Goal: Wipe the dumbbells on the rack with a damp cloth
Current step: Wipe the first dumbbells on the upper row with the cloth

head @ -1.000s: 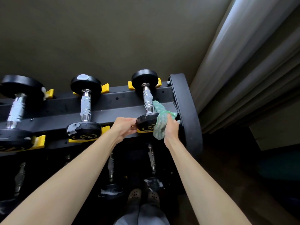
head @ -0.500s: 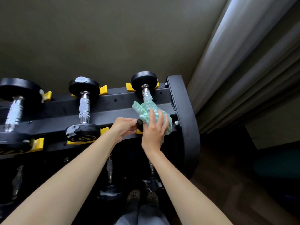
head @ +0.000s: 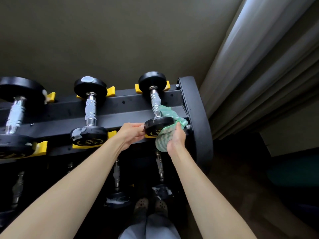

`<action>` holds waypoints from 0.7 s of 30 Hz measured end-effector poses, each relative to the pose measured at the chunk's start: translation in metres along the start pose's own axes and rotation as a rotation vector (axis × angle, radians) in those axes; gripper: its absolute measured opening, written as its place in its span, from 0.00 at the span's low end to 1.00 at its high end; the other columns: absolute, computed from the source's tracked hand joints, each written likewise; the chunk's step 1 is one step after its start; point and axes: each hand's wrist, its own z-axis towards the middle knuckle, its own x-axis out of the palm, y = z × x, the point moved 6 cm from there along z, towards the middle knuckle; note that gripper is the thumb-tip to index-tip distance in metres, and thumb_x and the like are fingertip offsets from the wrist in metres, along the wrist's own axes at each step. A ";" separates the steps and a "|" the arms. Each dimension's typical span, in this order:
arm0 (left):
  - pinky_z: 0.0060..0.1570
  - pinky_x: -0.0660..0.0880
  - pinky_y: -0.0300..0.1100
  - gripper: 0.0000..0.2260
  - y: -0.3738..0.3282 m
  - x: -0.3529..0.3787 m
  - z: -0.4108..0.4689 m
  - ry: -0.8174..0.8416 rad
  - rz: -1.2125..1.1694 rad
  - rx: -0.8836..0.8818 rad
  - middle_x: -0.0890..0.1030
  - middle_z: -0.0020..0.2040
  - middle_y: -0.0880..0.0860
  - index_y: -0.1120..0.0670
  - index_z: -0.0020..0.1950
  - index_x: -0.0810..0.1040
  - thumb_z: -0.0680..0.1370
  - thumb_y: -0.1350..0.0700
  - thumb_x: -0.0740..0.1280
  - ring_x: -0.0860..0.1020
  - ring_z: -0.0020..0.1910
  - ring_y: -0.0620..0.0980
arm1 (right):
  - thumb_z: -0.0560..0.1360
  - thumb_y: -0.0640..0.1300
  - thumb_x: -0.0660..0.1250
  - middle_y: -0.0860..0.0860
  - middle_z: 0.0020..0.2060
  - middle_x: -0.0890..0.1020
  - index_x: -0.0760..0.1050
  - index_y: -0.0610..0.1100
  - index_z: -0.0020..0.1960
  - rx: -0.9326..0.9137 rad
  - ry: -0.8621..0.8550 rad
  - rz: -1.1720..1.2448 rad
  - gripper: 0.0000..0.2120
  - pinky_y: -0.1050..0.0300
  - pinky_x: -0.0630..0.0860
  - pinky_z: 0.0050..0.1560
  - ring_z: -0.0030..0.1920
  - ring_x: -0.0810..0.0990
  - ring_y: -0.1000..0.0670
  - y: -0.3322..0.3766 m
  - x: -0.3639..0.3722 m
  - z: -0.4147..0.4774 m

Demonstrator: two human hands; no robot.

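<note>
Working at the right end of the black dumbbell rack [head: 198, 118], on its top tier. Pinching the left rim of the near head of the rightmost dumbbell [head: 158, 125] with the left hand [head: 133, 133], thumb and fingertips closing on the black rubber edge. Clutching a green-and-white cloth [head: 163, 140] in the right hand [head: 176, 140], fingers curling round the bunched fabric and pressing it against the right side and front face of that same head. Letting the upper part of the cloth bunch up behind the head, touching the lower end of the chrome handle.

Keeping that dumbbell lying across the two top rails, just beside the rack's right end plate, with its far head in one of the yellow cradles [head: 111, 91] at the back edge and its near head at the front edge.

Leaving the middle dumbbell [head: 90, 109] resting near the centre of the tier, with pale scuffed patches on both heads, and a larger dumbbell [head: 15, 114] sitting at the left edge of the view. Showing lower dumbbells [head: 117, 175] on a dim tier underneath, with pale smears on their near heads.

Standing close to the rack's front edge in perforated clogs [head: 141, 204]. Facing a plain wall [head: 120, 40] behind the rack, with a pleated curtain [head: 259, 57] hanging beyond its right end.
</note>
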 end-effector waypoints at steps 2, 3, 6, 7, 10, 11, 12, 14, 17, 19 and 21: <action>0.47 0.76 0.36 0.13 0.000 -0.001 0.001 0.014 0.013 -0.008 0.80 0.45 0.53 0.61 0.64 0.74 0.81 0.61 0.59 0.78 0.42 0.46 | 0.81 0.47 0.58 0.45 0.42 0.79 0.72 0.35 0.61 -0.036 -0.012 0.011 0.17 0.54 0.75 0.48 0.43 0.79 0.47 -0.002 -0.002 -0.007; 0.46 0.76 0.35 0.13 0.001 -0.002 0.002 0.014 0.018 -0.011 0.80 0.44 0.52 0.61 0.64 0.74 0.81 0.61 0.59 0.78 0.42 0.46 | 0.81 0.46 0.58 0.45 0.40 0.78 0.73 0.35 0.60 -0.046 -0.021 0.005 0.15 0.54 0.76 0.45 0.41 0.78 0.47 -0.003 -0.005 -0.010; 0.44 0.76 0.34 0.13 0.001 -0.003 0.001 0.016 0.016 -0.020 0.79 0.43 0.52 0.62 0.64 0.74 0.81 0.62 0.59 0.77 0.41 0.47 | 0.81 0.44 0.59 0.45 0.38 0.78 0.74 0.38 0.52 -0.071 -0.027 0.001 0.10 0.53 0.75 0.43 0.38 0.78 0.48 0.002 -0.021 -0.019; 0.44 0.76 0.35 0.13 0.000 -0.002 -0.001 0.021 0.015 -0.027 0.79 0.43 0.52 0.62 0.64 0.74 0.81 0.63 0.59 0.78 0.41 0.47 | 0.80 0.44 0.59 0.46 0.38 0.78 0.75 0.39 0.48 -0.097 -0.039 -0.018 0.10 0.51 0.76 0.46 0.39 0.78 0.47 0.006 -0.026 -0.021; 0.45 0.75 0.37 0.13 -0.007 -0.001 -0.007 0.031 0.015 -0.045 0.79 0.43 0.53 0.62 0.63 0.75 0.80 0.66 0.58 0.77 0.41 0.48 | 0.78 0.45 0.61 0.47 0.38 0.78 0.75 0.41 0.39 -0.270 -0.116 -0.163 0.12 0.52 0.74 0.47 0.40 0.76 0.48 0.018 -0.027 -0.033; 0.45 0.76 0.37 0.13 -0.009 -0.002 -0.008 0.022 0.016 -0.047 0.80 0.44 0.55 0.63 0.62 0.74 0.80 0.67 0.58 0.78 0.42 0.48 | 0.79 0.46 0.60 0.46 0.39 0.78 0.76 0.41 0.41 -0.338 -0.146 -0.264 0.12 0.53 0.72 0.48 0.41 0.76 0.48 0.020 -0.023 -0.040; 0.44 0.77 0.37 0.13 -0.010 -0.004 -0.009 0.014 0.010 -0.050 0.80 0.47 0.56 0.64 0.63 0.74 0.80 0.68 0.58 0.78 0.42 0.48 | 0.79 0.46 0.59 0.45 0.42 0.78 0.77 0.39 0.45 -0.402 -0.170 -0.383 0.13 0.53 0.71 0.50 0.45 0.76 0.47 0.018 -0.017 -0.047; 0.46 0.79 0.39 0.14 -0.012 -0.008 -0.011 0.015 -0.015 -0.060 0.79 0.50 0.59 0.66 0.64 0.72 0.79 0.70 0.57 0.79 0.45 0.50 | 0.80 0.47 0.57 0.40 0.52 0.78 0.77 0.34 0.52 -0.520 -0.157 -0.592 0.17 0.53 0.67 0.57 0.55 0.74 0.43 0.007 -0.006 -0.056; 0.49 0.78 0.42 0.17 -0.011 -0.013 -0.016 0.041 -0.055 -0.081 0.79 0.50 0.59 0.66 0.67 0.68 0.78 0.73 0.56 0.79 0.47 0.52 | 0.79 0.46 0.58 0.37 0.57 0.75 0.74 0.31 0.58 -0.744 -0.035 -0.822 0.19 0.58 0.61 0.60 0.60 0.71 0.41 -0.005 0.013 -0.063; 0.55 0.76 0.46 0.21 -0.008 -0.015 -0.018 0.063 -0.087 -0.093 0.77 0.59 0.63 0.66 0.69 0.63 0.77 0.76 0.53 0.77 0.57 0.57 | 0.79 0.40 0.61 0.37 0.57 0.74 0.74 0.31 0.59 -0.827 0.059 -0.883 0.15 0.60 0.61 0.60 0.60 0.71 0.40 -0.007 0.024 -0.066; 0.57 0.73 0.47 0.23 -0.008 -0.017 -0.020 0.095 -0.113 -0.092 0.71 0.66 0.66 0.65 0.71 0.60 0.77 0.77 0.49 0.74 0.63 0.60 | 0.78 0.39 0.61 0.43 0.58 0.72 0.72 0.33 0.61 -0.894 0.147 -0.900 0.14 0.56 0.63 0.67 0.62 0.70 0.42 -0.012 0.033 -0.072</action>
